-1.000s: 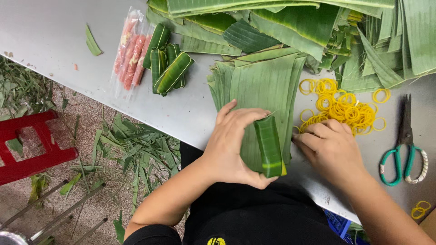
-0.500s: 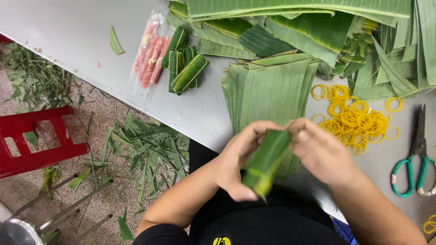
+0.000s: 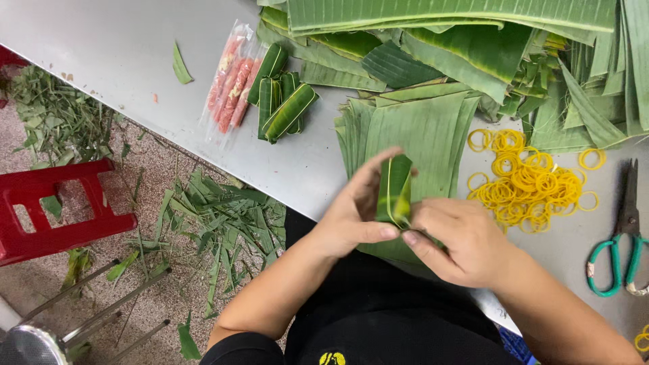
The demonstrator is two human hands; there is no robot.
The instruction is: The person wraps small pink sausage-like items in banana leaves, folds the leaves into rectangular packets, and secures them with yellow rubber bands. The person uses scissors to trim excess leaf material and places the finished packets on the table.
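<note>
Both of your hands are on the leaf roll [image 3: 394, 190] now, held up just above the stack of cut leaves [image 3: 405, 128] at the bench [image 3: 122, 47] edge. Your left hand [image 3: 355, 220] grips it from the side, fingers up along its length and thumb tucked under, which looks like it keeps the wrap from springing loose. Your right hand [image 3: 463, 240] pinches the lower end, fingertip meeting that thumb, likely to pin the fold shut. A thin yellow band runs down the roll's face.

Yellow rubber bands [image 3: 524, 179] lie heaped just beside your right hand, within easy reach. Green-handled scissors [image 3: 625, 233] rest further right. Up to the left, four or so finished rolls [image 3: 280, 101] lie bunched together, touching a clear flat packet of pink sausages [image 3: 228, 84]; no label is readable on it. Long whole leaves [image 3: 439, 13] pile along the far edge. Leaf scraps [image 3: 223, 223] litter the floor by a red stool [image 3: 51, 209].
</note>
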